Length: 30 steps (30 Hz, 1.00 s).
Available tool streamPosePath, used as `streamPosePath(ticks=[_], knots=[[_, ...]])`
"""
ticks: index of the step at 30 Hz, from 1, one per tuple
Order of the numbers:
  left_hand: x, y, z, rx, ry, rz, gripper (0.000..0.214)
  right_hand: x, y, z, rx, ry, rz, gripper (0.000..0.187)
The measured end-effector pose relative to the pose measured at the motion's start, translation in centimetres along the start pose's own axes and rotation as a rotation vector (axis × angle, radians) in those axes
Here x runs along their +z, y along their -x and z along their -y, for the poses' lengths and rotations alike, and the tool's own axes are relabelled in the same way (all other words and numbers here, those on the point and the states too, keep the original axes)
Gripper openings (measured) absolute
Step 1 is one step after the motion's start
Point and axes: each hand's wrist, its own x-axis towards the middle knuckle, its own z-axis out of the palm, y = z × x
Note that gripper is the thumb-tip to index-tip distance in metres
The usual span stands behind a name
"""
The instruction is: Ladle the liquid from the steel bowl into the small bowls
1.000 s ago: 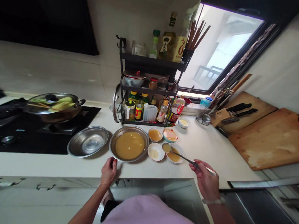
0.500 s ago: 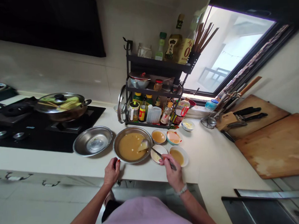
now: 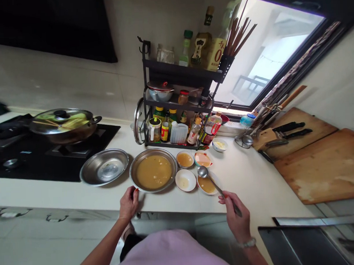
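Observation:
A wide steel basin (image 3: 153, 172) full of yellow-brown liquid sits at the counter's front edge. My left hand (image 3: 128, 203) grips its near rim, fingers closed. My right hand (image 3: 235, 216) is closed round the handle of a metal ladle (image 3: 210, 178). The ladle's bowl hovers over the far rim of a small white bowl (image 3: 207, 183) that holds the same liquid. Beside it stand a nearly bare white bowl (image 3: 185, 180), a bowl of liquid (image 3: 185, 159) and an orange-tinted bowl (image 3: 203, 159).
An empty steel basin (image 3: 104, 167) lies left of the full one. A lidded wok (image 3: 62, 125) sits on the black hob. A black rack (image 3: 178, 105) of bottles stands behind the bowls. Wooden cutting boards (image 3: 325, 165) and a knife block (image 3: 268, 138) fill the right.
My right hand carried the ladle from the big basin back to the right, over the small white bowl. The left hand stayed on the basin's rim.

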Motion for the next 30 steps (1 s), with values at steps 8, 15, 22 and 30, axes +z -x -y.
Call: streamPosePath(ticks=[8,15,22,30], knots=[[0.1,-0.1,0.2,-0.001,-0.029,0.022,0.024,-2.1,1.7,-2.2,0.188,0.003,-0.042,0.028],[0.0,-0.1,0.1,0.001,-0.037,0.028,0.025,-1.5,1.5,-3.0,0.509,-0.25,-0.206,0.033],[0.0,-0.1,0.2,0.014,-0.04,0.008,0.024,-2.2,0.4,-3.4,0.561,-0.506,-0.392,0.032],[0.3,-0.1,0.4,0.009,-0.031,0.018,0.025,-2.7,-0.2,-3.0,0.555,-0.561,-0.42,0.037]])
